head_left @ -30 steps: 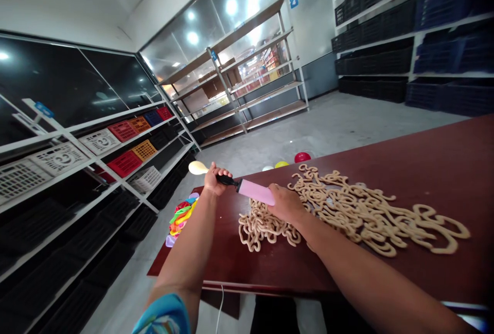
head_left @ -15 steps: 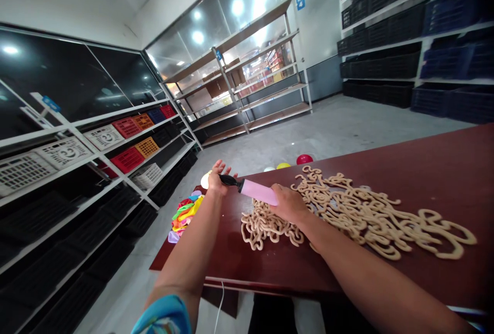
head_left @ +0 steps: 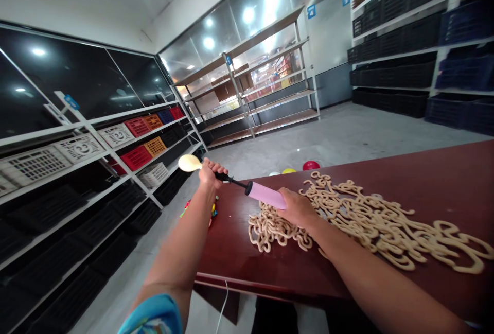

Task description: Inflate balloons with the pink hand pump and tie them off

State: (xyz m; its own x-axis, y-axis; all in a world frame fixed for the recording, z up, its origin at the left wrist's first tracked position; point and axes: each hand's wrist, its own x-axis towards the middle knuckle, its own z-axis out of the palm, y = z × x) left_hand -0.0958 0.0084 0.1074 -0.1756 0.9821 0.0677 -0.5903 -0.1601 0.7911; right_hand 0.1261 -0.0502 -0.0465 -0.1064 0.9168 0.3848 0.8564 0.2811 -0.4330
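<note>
A hand balloon pump with a pink barrel (head_left: 266, 195) and a black end spans both my hands above the table. My left hand (head_left: 210, 173) is closed around the black end, and a thin black rod shows between it and the barrel. Beyond that hand sticks out a small, partly inflated pale yellow balloon (head_left: 189, 163); my fingers hide where it joins the pump. My right hand (head_left: 296, 207) grips the far end of the barrel, over a heap of beige, curly, uninflated long balloons (head_left: 347, 215).
The dark red table (head_left: 235, 241) carries the heap and a pile of colourful flat balloons (head_left: 214, 205), mostly behind my left forearm. A red balloon (head_left: 311, 165) and a yellow one (head_left: 288, 171) show past its far edge. Shelves with crates (head_left: 137, 159) line the left; a white cable (head_left: 223, 303) hangs in front.
My left hand has closed its fingers and drawn away from the barrel, exposing the pump's rod. The pale balloon shows more fully and looks larger. The view has shifted slightly.
</note>
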